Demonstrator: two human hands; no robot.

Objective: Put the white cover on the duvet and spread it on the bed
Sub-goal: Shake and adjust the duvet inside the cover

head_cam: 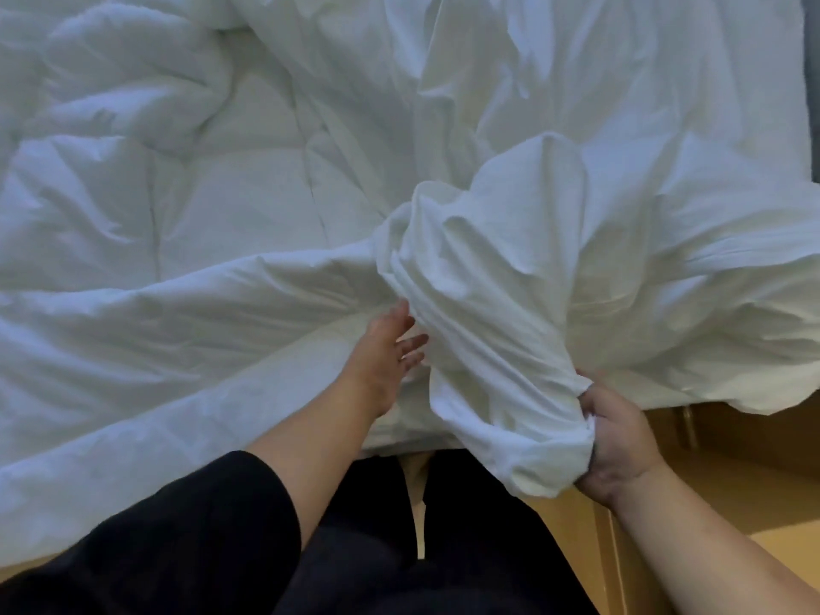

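Here the bed is buried under white bedding, seen from above by a person standing at its near edge. The quilted duvet lies rumpled across the left and middle of the mattress, its stitched seams showing as faint lines, and its near edge hangs over the side of the bed. The smoother white cover is heaped on the right, bunched into a thick roll of folds that rises in the middle and trails down toward the person.

The right hand grips the lower end of that bunched roll, fingers curled round a wad of the cloth just past the bed's edge, above the wooden floor. The left hand reaches forward with fingers straight and slightly spread, holding nothing; its fingertips lie at the left side of the cover's folds, where the cover meets the duvet. Whether they press the cloth or merely touch it cannot be told.

A dark sleeve covers the left upper arm, pushed up to the elbow, and dark clothing fills the bottom middle. A strip of grey shows at the far right border.
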